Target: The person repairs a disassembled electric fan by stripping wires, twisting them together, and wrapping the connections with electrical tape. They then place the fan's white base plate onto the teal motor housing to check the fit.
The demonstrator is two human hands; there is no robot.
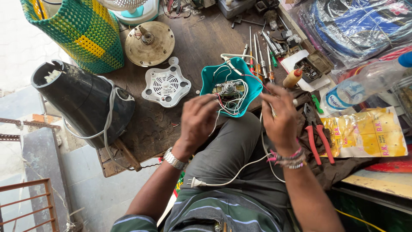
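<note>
Seen from above, your left hand (198, 122) and right hand (281, 120) hover over your knee, fingers curled around thin white wires (227, 107) that spill from a teal appliance base (231, 89). The base rests open side up on the edge of the wooden workbench (189, 47), just beyond your knuckles. Exactly which strand each hand pinches is hard to tell. A white power cord with plug (195, 183) trails across your lap. Red-handled pliers (316, 135) lie right of your right wrist. A white vented cover (166, 85) sits left of the base.
</note>
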